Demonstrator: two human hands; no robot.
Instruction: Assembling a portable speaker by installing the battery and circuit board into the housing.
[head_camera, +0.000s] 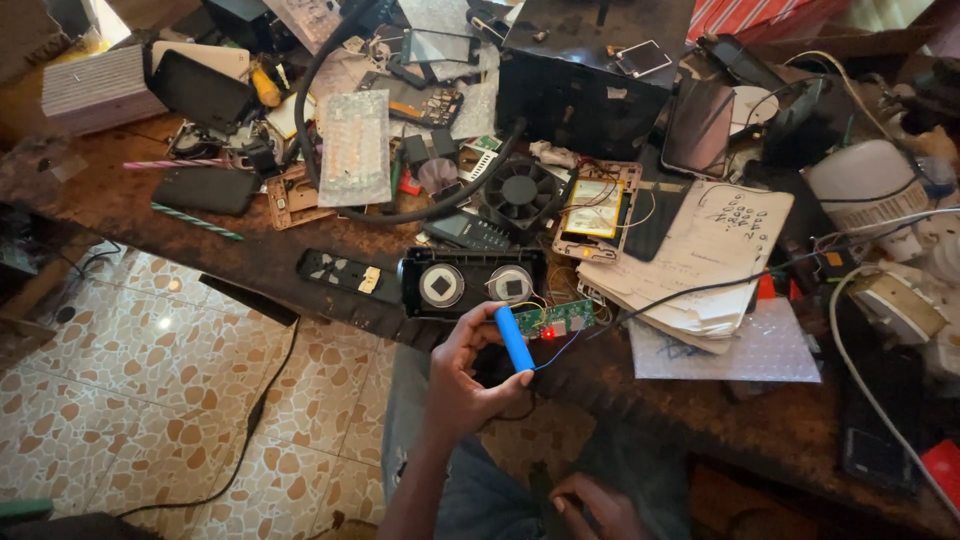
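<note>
Blue cylindrical battery cell (515, 339): pinched between thumb and fingertips of left hand (465, 375), at the workbench (300, 262) edge, just beside a green circuit board (556, 320) with a lit red light. Right hand (596, 505): low, resting, holding nothing visible.

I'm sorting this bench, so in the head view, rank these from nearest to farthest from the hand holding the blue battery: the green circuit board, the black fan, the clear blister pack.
From the left hand, which grips the blue cylindrical battery:
1. Small green circuit board with a lit red light, just right of the battery's top.
2. Round black cooling fan, farther back on the bench.
3. Clear plastic blister pack, far back and to the left.
</note>
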